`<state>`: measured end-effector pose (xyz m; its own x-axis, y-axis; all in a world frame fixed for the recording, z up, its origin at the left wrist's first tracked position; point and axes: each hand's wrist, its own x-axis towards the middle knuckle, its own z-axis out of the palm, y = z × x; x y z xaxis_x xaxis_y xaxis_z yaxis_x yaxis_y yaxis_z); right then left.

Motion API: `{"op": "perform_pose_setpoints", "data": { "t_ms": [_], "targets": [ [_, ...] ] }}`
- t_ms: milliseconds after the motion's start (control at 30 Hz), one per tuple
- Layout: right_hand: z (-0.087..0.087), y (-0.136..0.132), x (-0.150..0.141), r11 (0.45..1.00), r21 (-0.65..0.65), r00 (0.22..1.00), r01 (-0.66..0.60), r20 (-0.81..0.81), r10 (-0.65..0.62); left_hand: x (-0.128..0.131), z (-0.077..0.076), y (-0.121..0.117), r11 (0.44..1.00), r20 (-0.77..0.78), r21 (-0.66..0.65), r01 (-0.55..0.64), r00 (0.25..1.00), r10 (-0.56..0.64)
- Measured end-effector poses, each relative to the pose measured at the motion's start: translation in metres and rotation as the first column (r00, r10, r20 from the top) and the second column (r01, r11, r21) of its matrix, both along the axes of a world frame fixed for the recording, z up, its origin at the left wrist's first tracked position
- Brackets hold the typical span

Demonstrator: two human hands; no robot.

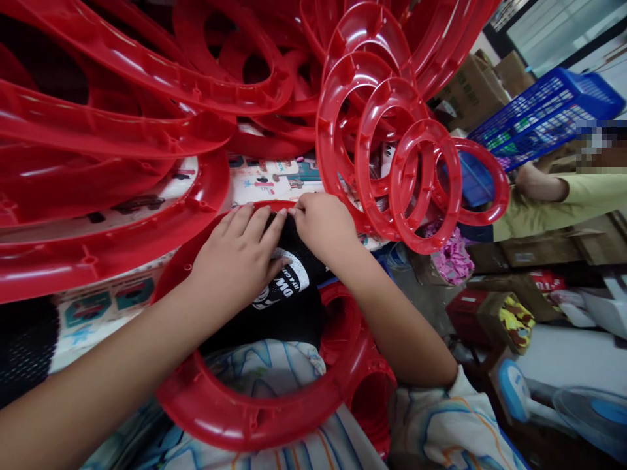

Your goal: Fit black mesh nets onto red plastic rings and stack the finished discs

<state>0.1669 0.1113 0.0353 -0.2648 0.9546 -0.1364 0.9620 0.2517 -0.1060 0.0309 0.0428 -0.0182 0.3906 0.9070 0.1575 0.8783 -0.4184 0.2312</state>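
Observation:
A large red plastic ring point(259, 418) lies tilted across my lap, its far edge under my hands. Black fabric point(294, 316) with white printed lettering spreads over the ring's opening. My left hand point(235, 254) lies over the ring's far left rim and the fabric, fingers stretched out and thumb apart. Beside it, my right hand point(326, 228) is closed in a pinch at the far rim, where the fabric's edge meets the ring. Its fingertips are partly hidden. The two hands nearly touch at the index fingers.
Several stacked red rings point(196, 140) crowd the left and back, above a printed table cover point(274, 179). Smaller red rings point(426, 186) stand at right. Beyond are a blue crate point(543, 111), cardboard boxes point(473, 91), a fan point(582, 411) and a person's leg point(563, 202).

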Motion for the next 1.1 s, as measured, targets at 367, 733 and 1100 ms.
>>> {"op": "perform_pose_setpoints", "data": {
  "t_ms": [367, 733, 1100],
  "targets": [
    [0.001, -0.019, 0.011, 1.0, -0.02, 0.999, -0.023, -0.036, 0.023, 0.002, 0.003, 0.001, 0.999, -0.023, -0.012, -0.03, 0.999, 0.03],
    [0.002, -0.018, 0.006, 0.996, 0.025, 0.993, 0.087, 0.077, -0.089, 0.001, 0.003, -0.001, 1.0, -0.072, -0.004, -0.025, 0.997, 0.025],
    [-0.006, -0.041, 0.013, 0.998, 0.025, 0.998, 0.057, 0.028, -0.058, -0.002, 0.025, 0.003, 0.997, -0.155, -0.074, 0.017, 0.988, -0.029]
  ]
}}
